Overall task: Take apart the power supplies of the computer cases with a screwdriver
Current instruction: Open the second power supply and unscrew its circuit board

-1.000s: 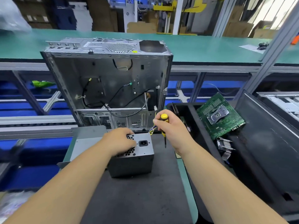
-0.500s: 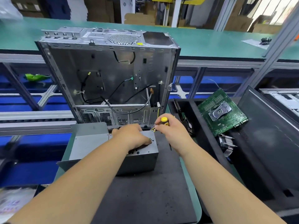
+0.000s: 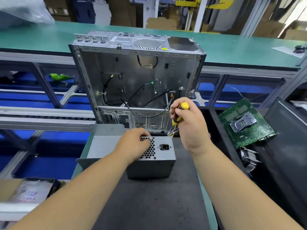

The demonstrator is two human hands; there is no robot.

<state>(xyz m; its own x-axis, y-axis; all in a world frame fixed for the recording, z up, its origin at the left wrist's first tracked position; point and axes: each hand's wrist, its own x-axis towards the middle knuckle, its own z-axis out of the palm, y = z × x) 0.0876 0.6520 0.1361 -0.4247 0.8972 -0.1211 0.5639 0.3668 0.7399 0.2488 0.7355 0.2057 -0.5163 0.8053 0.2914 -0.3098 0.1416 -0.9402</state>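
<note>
A grey power supply (image 3: 159, 160) stands on the dark mat (image 3: 149, 205), its honeycomb vent and black socket facing up. My left hand (image 3: 134, 143) rests on top of the vent, fingers curled over its far edge. My right hand (image 3: 187, 123) grips a yellow and black screwdriver (image 3: 180, 113) upright, just right of and above the supply's far right corner; the tip is hidden behind my hand. Coloured wires (image 3: 172, 131) leave the supply's back. Behind it stands the open, stripped computer case (image 3: 136, 80) with loose black cables inside.
A grey metal panel (image 3: 103, 140) lies left of the supply. Black bins on the right hold a green motherboard (image 3: 244, 123) and a heatsink (image 3: 249, 158). A cardboard box (image 3: 25, 191) sits at lower left. A green-topped conveyor (image 3: 232, 48) runs behind the case.
My right hand has lifted the screwdriver up and away from the supply's corner. My left hand has shifted back a little, uncovering the socket.
</note>
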